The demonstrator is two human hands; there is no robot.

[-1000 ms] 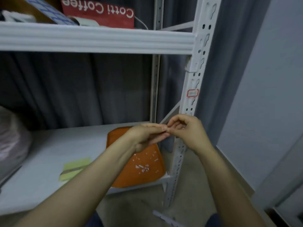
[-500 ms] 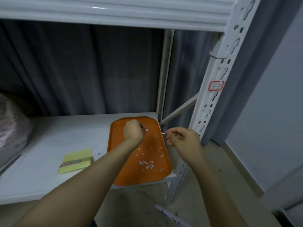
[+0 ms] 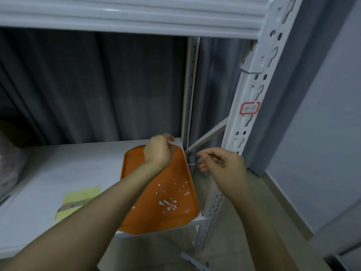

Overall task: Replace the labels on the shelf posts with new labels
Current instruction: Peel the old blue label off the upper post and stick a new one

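one red-edged label lies crosswise on the post; left hand and right hand curl, contents unclear.

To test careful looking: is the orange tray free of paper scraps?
No, white paper scraps lie scattered on the orange tray.

An orange tray carries white scraps, and the label on the white post is red-bordered.
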